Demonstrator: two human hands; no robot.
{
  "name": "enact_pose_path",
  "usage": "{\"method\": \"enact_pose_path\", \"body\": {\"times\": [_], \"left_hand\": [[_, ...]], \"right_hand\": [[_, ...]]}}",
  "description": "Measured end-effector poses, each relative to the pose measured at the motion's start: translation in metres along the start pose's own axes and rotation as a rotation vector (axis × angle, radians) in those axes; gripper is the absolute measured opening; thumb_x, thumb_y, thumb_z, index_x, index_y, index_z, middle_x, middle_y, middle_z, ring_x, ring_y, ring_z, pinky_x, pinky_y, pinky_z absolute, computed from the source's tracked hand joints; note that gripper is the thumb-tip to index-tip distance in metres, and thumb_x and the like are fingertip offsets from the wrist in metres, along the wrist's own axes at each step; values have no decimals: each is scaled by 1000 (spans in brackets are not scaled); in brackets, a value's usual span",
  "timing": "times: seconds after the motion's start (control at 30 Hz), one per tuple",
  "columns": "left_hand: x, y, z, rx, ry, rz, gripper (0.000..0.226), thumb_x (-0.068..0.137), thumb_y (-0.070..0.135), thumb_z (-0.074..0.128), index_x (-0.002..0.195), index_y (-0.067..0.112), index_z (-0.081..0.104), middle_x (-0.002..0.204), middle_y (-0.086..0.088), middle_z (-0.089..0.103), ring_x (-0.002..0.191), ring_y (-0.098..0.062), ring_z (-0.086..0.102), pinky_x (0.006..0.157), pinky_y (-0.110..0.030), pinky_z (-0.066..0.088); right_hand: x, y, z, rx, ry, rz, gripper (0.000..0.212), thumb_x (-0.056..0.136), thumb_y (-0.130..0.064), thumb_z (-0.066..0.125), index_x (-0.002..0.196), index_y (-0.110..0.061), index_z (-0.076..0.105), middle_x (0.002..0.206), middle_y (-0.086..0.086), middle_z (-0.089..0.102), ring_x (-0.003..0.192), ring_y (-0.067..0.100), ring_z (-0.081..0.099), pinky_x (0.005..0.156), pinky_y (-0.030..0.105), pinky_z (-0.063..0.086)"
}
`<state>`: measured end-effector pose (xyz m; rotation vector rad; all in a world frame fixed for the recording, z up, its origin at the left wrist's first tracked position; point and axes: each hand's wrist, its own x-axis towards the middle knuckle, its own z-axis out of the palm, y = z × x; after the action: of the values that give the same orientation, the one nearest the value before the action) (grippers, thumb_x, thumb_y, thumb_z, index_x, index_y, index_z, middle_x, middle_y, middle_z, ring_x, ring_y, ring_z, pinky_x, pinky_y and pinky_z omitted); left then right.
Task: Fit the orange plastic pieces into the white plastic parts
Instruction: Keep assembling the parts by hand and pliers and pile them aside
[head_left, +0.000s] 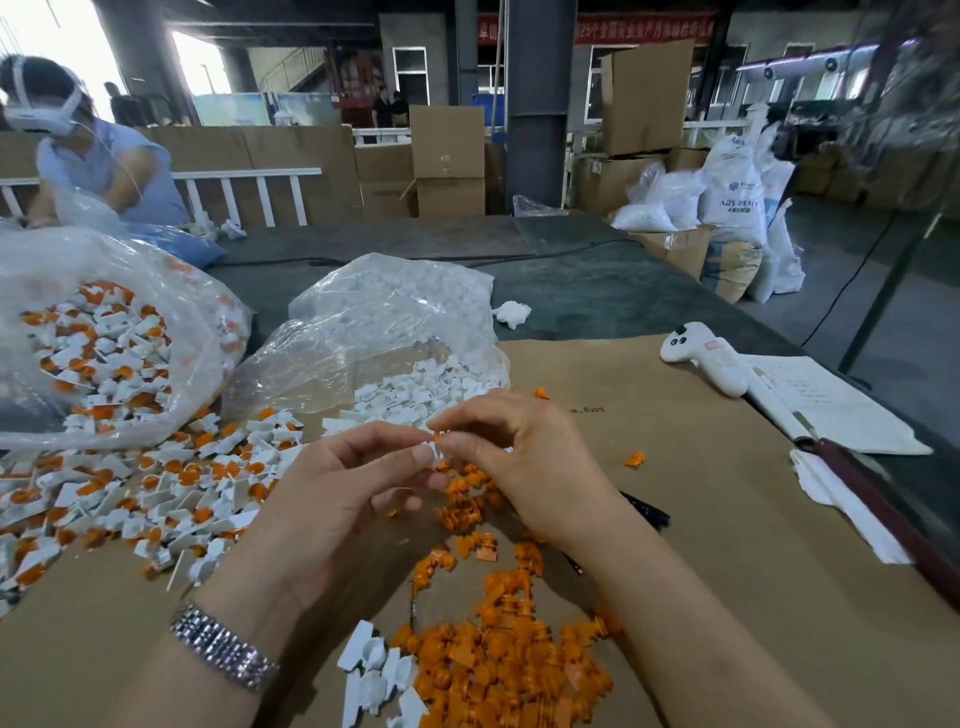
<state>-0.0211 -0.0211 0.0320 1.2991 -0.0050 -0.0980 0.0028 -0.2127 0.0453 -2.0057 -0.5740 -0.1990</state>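
My left hand (343, 499) and my right hand (524, 462) meet above the brown cardboard sheet (701, 519) and together pinch one small white plastic part (435, 441) between their fingertips. An orange piece in it is barely visible. Loose orange pieces (498, 660) lie heaped under and in front of my hands. A few bare white parts (374, 670) sit at the near edge. Joined white-and-orange parts (156, 493) are spread at the left. An open clear bag of white parts (410, 384) lies just beyond my hands.
A second clear bag (104, 353) holding joined parts stands at the far left. At the right lie a white controller (706, 358), a notebook (831, 410), a pen (644, 509) and crumpled paper (852, 504). Another person (88, 156) works across the table.
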Motion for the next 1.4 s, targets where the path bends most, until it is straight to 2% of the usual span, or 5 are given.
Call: {"method": "enact_pose_path", "body": {"times": [0.53,0.7,0.93,1.17,1.4], "left_hand": [[-10,2,7,348,77,173,21,71,25,86,91,21,80,96,-6,80,91,-21,78,73,-24,61],[-9,4,6,-52,48,108,24,67,15,86,88,6,80,111,-17,76,104,-33,75,83,-27,61],[-11,8,6,-1,-23,74,37,64,12,84,100,7,81,108,-20,77,103,-29,76,82,-25,60],[-14,8,9,305,67,272,25,71,18,84,95,25,83,98,-2,80,91,-13,77,76,-13,56],[-13,10,8,36,-7,185,35,63,18,85,97,12,81,104,-16,78,98,-24,76,79,-24,59]], "right_hand": [[-4,-5,-3,-69,12,-10,9,89,-22,77,96,-23,72,87,-9,71,84,3,68,81,27,58],[-5,-6,-9,163,-14,31,9,91,-13,73,98,-18,77,85,-3,76,84,8,73,86,30,60],[-7,-8,-2,-73,38,-125,13,91,-17,73,96,-29,73,94,-15,70,93,2,67,83,22,56],[-8,-11,2,133,93,11,13,88,-15,76,92,-24,68,82,-4,71,76,10,71,71,27,60],[-11,-22,-12,159,-66,-31,23,91,-14,73,112,-24,74,98,-5,73,97,7,69,88,26,57]]}}
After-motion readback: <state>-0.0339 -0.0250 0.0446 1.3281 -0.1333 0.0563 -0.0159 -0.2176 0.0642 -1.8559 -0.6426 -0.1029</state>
